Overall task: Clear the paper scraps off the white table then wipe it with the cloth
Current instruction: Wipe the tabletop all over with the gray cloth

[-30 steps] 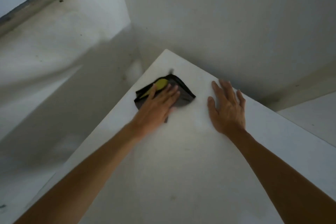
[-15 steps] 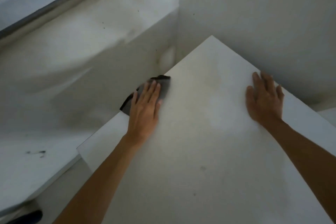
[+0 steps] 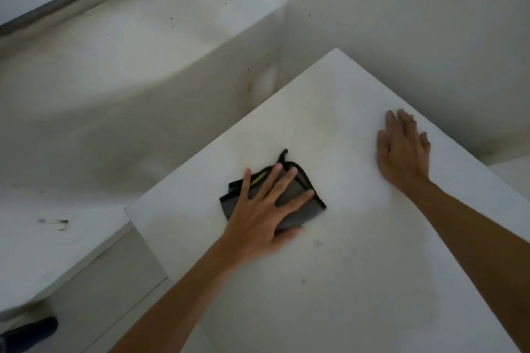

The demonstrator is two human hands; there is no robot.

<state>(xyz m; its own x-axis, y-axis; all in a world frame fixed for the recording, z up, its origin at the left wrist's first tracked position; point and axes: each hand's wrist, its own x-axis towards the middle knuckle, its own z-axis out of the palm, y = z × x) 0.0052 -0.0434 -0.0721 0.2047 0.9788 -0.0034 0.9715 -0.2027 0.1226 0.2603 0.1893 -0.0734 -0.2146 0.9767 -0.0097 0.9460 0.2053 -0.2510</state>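
The cloth (image 3: 289,203), grey with black edging and a sliver of yellow showing, lies folded on the white table (image 3: 358,266) near its left edge, and we see the left hand (image 3: 263,209) pressing it flat with spread, straight fingers, its long side running up and to the left. The right hand (image 3: 403,149) rests flat with relaxed fingers by the far right edge, well apart from the cloth, so we judge the unwiped stretch lies to the cloth's right and nearer us. We can read no brand, label or writing anywhere.

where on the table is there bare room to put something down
Bare patches of the white table: the near stretch between the two forearms, and the far corner beyond the right hand. Taken: the middle, where the left hand presses the cloth.
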